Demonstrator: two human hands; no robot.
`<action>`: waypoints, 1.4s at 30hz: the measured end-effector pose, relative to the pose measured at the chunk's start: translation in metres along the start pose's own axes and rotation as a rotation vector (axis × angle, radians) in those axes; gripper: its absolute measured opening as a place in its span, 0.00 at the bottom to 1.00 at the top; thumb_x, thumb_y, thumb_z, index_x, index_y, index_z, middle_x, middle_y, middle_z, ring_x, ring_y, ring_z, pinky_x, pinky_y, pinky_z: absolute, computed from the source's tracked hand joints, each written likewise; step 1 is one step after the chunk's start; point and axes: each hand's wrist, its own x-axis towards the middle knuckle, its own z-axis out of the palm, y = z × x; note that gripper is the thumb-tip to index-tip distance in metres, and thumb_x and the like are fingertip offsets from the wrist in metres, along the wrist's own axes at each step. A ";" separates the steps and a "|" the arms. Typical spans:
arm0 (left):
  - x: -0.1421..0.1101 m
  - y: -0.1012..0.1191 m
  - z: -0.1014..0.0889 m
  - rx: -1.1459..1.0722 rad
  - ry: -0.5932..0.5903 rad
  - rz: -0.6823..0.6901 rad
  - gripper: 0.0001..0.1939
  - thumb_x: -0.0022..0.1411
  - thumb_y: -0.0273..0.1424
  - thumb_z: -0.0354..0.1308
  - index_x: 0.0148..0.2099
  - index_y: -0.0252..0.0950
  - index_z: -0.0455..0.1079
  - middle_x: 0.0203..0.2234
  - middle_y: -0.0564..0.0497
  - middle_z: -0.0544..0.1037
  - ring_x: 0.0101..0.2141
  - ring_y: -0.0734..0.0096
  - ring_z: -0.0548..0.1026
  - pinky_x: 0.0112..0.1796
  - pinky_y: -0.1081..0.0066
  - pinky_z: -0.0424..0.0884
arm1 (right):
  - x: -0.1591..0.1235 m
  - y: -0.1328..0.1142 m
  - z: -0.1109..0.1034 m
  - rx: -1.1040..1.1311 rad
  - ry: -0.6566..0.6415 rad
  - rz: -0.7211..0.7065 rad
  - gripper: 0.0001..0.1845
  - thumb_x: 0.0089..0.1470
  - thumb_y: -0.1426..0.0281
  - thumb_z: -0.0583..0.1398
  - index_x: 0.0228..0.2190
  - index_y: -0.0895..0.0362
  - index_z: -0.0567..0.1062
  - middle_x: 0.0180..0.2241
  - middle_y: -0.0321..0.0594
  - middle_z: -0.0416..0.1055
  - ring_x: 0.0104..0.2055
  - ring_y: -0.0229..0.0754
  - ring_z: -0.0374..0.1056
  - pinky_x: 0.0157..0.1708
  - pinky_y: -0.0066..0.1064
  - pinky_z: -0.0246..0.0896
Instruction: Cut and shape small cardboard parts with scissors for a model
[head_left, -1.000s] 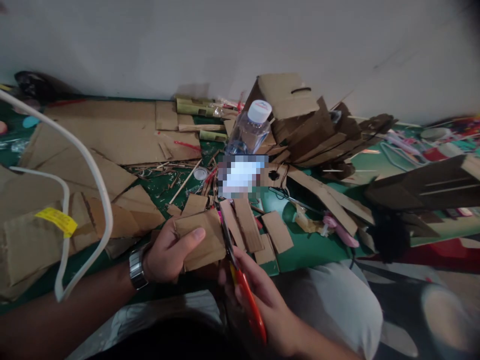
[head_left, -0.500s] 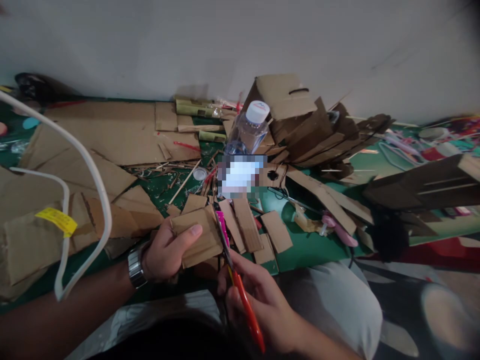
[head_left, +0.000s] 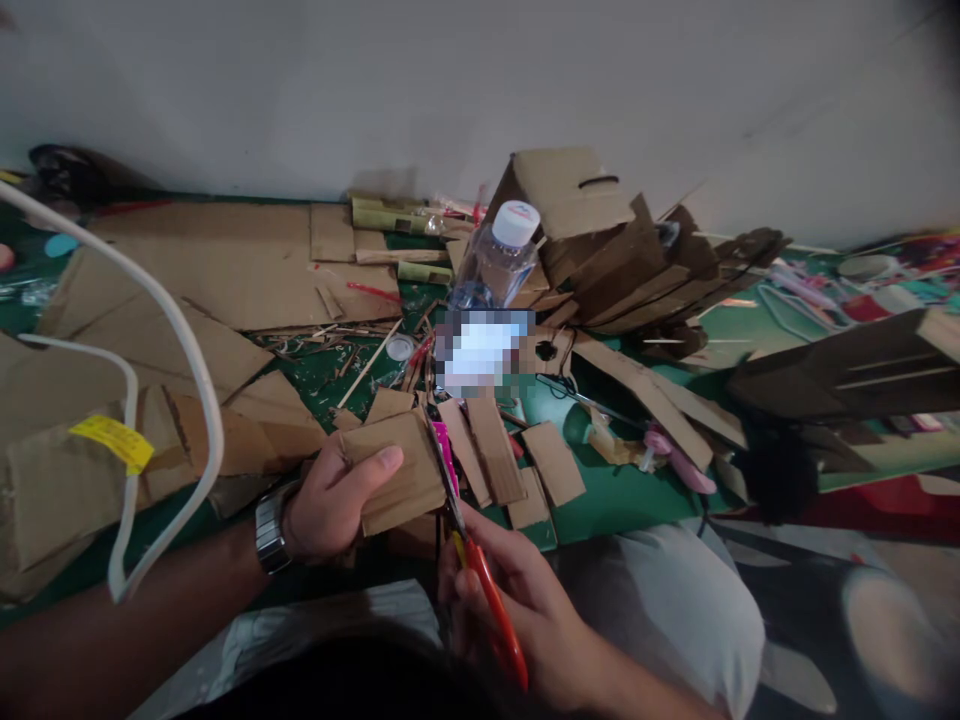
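Observation:
My left hand (head_left: 330, 505) grips a squarish piece of cardboard (head_left: 401, 475), thumb flat on top and fingers hidden beneath. Red-handled scissors (head_left: 491, 605) are in my right hand (head_left: 525, 595), fingers wrapped round the handles. Their blades lie along the right edge of the cardboard, pointing away from me; whether they bite into it I cannot tell. A bright pink object (head_left: 446, 450) shows just beyond the blades. Cut cardboard strips (head_left: 495, 450) lie on the green table (head_left: 615, 500) right of the blades.
A clear bottle (head_left: 499, 260) with a white cap stands behind a blurred bright patch. Large cardboard sheets (head_left: 225, 265) cover the left, under a looping white cable (head_left: 202, 370). A cardboard box (head_left: 577, 190) stands at the back, near bamboo pieces (head_left: 394, 215). A pink tool (head_left: 679, 465) lies right.
The cardboard and my left hand have shifted slightly left, uncovering more of the pink object. The scissors have turned a little in my right hand. Little differs over the last half second.

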 end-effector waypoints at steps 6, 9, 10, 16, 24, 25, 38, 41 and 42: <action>-0.007 0.003 0.001 -0.044 -0.157 -0.109 0.17 0.58 0.43 0.71 0.39 0.34 0.83 0.26 0.46 0.84 0.25 0.60 0.82 0.29 0.67 0.80 | 0.000 0.001 0.000 0.005 0.007 -0.072 0.40 0.63 0.52 0.68 0.70 0.47 0.63 0.49 0.44 0.73 0.30 0.30 0.66 0.30 0.27 0.64; -0.010 0.003 0.003 -0.076 -0.205 -0.179 0.16 0.58 0.43 0.71 0.40 0.34 0.83 0.26 0.46 0.84 0.22 0.62 0.81 0.24 0.69 0.77 | -0.001 0.001 -0.001 0.010 0.007 -0.085 0.40 0.63 0.53 0.69 0.69 0.46 0.64 0.50 0.45 0.73 0.35 0.33 0.68 0.34 0.28 0.65; -0.010 0.003 0.003 -0.081 -0.219 -0.172 0.16 0.58 0.43 0.71 0.40 0.34 0.82 0.26 0.46 0.84 0.22 0.62 0.81 0.24 0.69 0.77 | -0.002 0.001 -0.001 0.020 0.003 -0.076 0.39 0.63 0.53 0.68 0.70 0.46 0.64 0.50 0.44 0.73 0.35 0.33 0.68 0.34 0.28 0.65; -0.006 0.002 0.004 -0.080 -0.213 -0.092 0.15 0.60 0.42 0.71 0.39 0.35 0.82 0.28 0.47 0.84 0.28 0.64 0.81 0.30 0.70 0.79 | -0.003 0.002 -0.003 0.062 -0.010 -0.016 0.39 0.63 0.53 0.68 0.69 0.48 0.64 0.45 0.42 0.74 0.29 0.33 0.71 0.29 0.28 0.66; -0.005 0.000 0.003 -0.078 -0.221 -0.074 0.16 0.59 0.43 0.72 0.38 0.34 0.80 0.27 0.49 0.83 0.27 0.66 0.80 0.28 0.73 0.77 | -0.001 0.001 0.002 0.048 0.010 -0.011 0.37 0.63 0.51 0.68 0.68 0.45 0.67 0.44 0.41 0.74 0.26 0.31 0.70 0.26 0.26 0.64; -0.004 0.000 0.002 -0.084 -0.255 -0.085 0.17 0.60 0.44 0.71 0.38 0.33 0.80 0.27 0.48 0.83 0.27 0.66 0.80 0.27 0.73 0.76 | -0.002 0.000 0.004 0.052 0.023 -0.030 0.37 0.61 0.50 0.68 0.67 0.45 0.69 0.45 0.42 0.74 0.27 0.32 0.70 0.27 0.27 0.65; -0.002 -0.003 0.001 -0.066 -0.354 -0.051 0.20 0.63 0.48 0.69 0.42 0.34 0.84 0.31 0.47 0.85 0.31 0.65 0.83 0.33 0.72 0.80 | 0.001 0.002 0.002 0.109 0.045 -0.010 0.37 0.60 0.50 0.70 0.66 0.44 0.71 0.40 0.39 0.73 0.27 0.32 0.69 0.27 0.27 0.65; -0.002 -0.003 0.001 -0.061 -0.337 -0.047 0.20 0.63 0.47 0.69 0.43 0.35 0.85 0.32 0.47 0.86 0.32 0.65 0.83 0.35 0.71 0.81 | 0.000 0.005 0.003 0.129 0.091 -0.015 0.37 0.62 0.53 0.69 0.68 0.46 0.69 0.34 0.34 0.70 0.23 0.30 0.67 0.23 0.24 0.63; -0.002 -0.003 0.001 -0.061 -0.338 -0.053 0.20 0.63 0.47 0.69 0.43 0.35 0.85 0.32 0.47 0.86 0.32 0.64 0.83 0.35 0.71 0.81 | 0.000 0.006 0.004 0.125 0.090 -0.015 0.37 0.62 0.54 0.69 0.68 0.46 0.68 0.32 0.33 0.69 0.22 0.29 0.66 0.22 0.23 0.62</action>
